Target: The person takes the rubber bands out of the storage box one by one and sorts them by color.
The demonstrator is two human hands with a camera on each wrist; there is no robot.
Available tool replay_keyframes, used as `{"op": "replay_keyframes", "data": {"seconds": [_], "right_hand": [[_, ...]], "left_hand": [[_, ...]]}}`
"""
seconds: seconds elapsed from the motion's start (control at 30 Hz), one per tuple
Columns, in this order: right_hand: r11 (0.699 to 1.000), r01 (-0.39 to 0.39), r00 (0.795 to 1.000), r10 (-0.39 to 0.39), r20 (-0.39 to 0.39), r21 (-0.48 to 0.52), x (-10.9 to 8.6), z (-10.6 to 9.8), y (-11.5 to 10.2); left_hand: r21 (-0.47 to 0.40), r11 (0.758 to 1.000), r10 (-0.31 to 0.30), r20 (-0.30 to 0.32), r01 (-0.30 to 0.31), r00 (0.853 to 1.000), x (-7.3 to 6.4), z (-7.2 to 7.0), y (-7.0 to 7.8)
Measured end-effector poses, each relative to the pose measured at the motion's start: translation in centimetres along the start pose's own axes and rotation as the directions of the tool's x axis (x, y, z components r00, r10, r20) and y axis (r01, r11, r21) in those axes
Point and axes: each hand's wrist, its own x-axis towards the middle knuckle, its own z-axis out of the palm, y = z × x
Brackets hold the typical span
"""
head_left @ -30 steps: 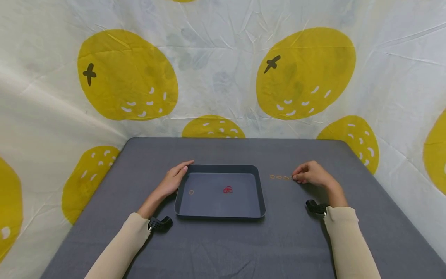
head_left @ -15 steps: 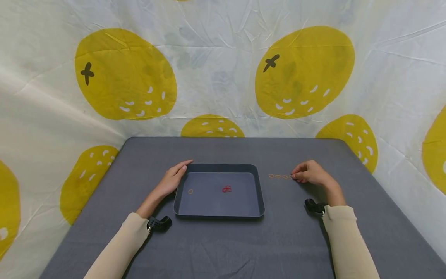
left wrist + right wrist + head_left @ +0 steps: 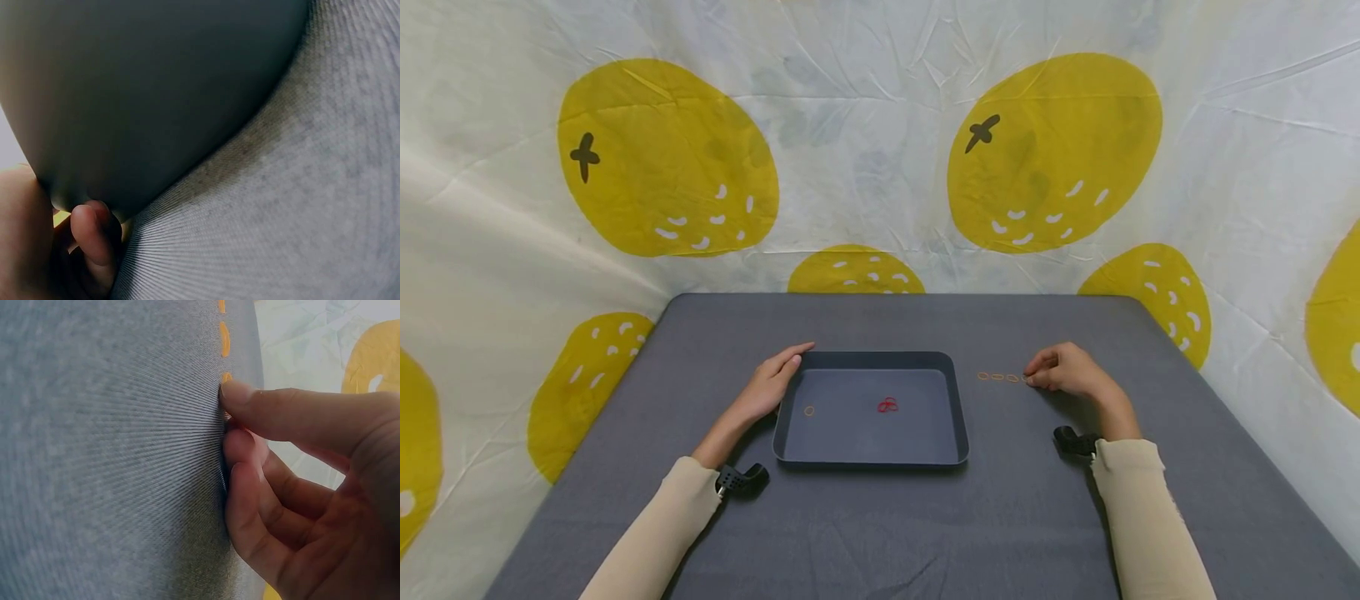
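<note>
My left hand (image 3: 769, 385) holds the dark grey tray (image 3: 871, 464) at its back left corner, thumb at the rim. In the left wrist view, curled fingers (image 3: 94, 234) lie against the tray's outer wall. A row of several small orange rubber bands (image 3: 997, 377) lies on the table, right of the tray. At the row's right end my right hand (image 3: 1070, 368) pinches a rubber band (image 3: 1024, 379) between thumb and fingers, close to the cloth and mostly hidden by the fingertips. Inside the tray are a clump of red rubber bands (image 3: 887, 405) and one orange rubber band (image 3: 808, 411).
Grey cloth covers the table (image 3: 880, 533), whose far edge meets a pale curtain (image 3: 865, 167) printed with big yellow fruit. A black strap mount (image 3: 742, 480) sits at the left wrist, and another mount (image 3: 1075, 442) at the right.
The whole head view has drifted slightly. Both hands keep the same pose, the left at the tray's corner and the right at the end of the row of rubber bands.
</note>
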Motion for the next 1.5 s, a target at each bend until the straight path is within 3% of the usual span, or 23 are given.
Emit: {"op": "replay_keyframes", "data": {"seconds": [0.87, 1.17, 1.5], "right_hand": [[0.999, 0.035, 0.999, -0.035, 0.011, 0.009, -0.2, -0.2, -0.2], [0.996, 0.087, 0.995, -0.088, -0.051, -0.017, -0.1, -0.4, -0.1], [0.991, 0.137, 0.987, -0.137, -0.086, -0.004, -0.3, -0.7, -1.8]], "left_hand": [[0.025, 1.000, 0.004, -0.015, -0.003, 1.000, 0.1, 0.0, -0.2], [0.018, 1.000, -0.005, -0.009, 0.006, 1.000, 0.1, 0.1, -0.2], [0.044, 0.999, 0.007, -0.017, -0.006, 1.000, 0.0, 0.1, -0.1]]}}
